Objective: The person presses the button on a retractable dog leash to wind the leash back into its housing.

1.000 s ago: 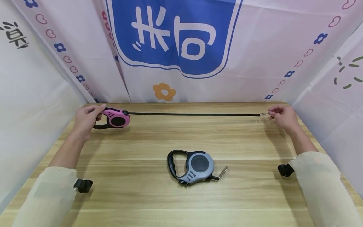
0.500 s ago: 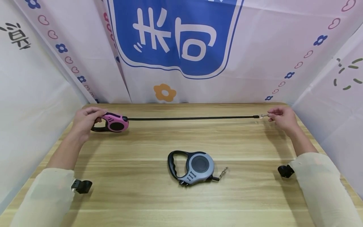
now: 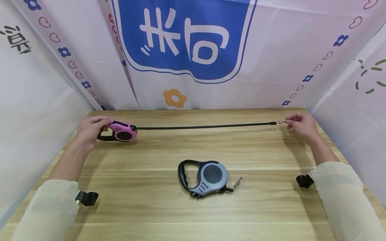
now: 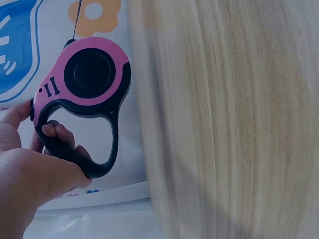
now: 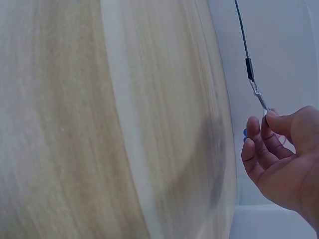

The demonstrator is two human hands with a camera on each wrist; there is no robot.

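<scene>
My left hand (image 3: 91,130) grips the black handle of a pink retractable dog leash (image 3: 124,131), fingers curled through its loop in the left wrist view. From the casing a black leash strap (image 3: 205,126) runs taut across the far part of the table, rising slightly to the right. At its end is a metal clip (image 5: 257,93), pinched between thumb and forefinger of my right hand (image 3: 303,126). The other fingers of that hand are loosely bent. A second retractable leash (image 3: 212,173), grey with a black handle, lies nearer me at mid table, its clip (image 3: 238,182) on the right.
The wooden table (image 3: 135,207) ends at a white printed curtain (image 3: 271,50) behind both hands. More white cloth (image 3: 33,93) hangs at the left and right sides. A small black wrist camera (image 3: 87,198) sits at each sleeve cuff.
My left hand and the pink leash have come slightly down and toward me, so the strap now slopes a little. The right hand has barely moved, and the grey leash lies still.
</scene>
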